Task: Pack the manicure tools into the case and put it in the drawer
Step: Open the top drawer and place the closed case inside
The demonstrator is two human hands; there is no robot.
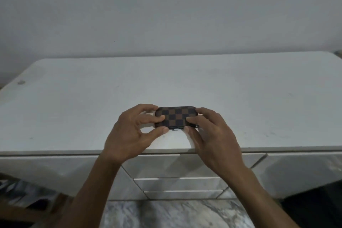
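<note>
both hands on the closed case

the checkered case (pixel 175 116) (brown and dark squares, lid shut) sits near the front edge of the white desk top (pixel 74 102). the left hand (pixel 129 135) pinches its left end, fingers on top and thumb at the front edge. the right hand (pixel 212 135) pinches the right end likewise. three drawer fronts (pixel 177 184) stack below the desk edge.

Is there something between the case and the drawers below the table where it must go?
Yes: the drawers under the table all look closed, so a closed front blocks the way. The left hand and right hand both hold the checkered case on the tabletop. Nothing else visible stands between.
</note>
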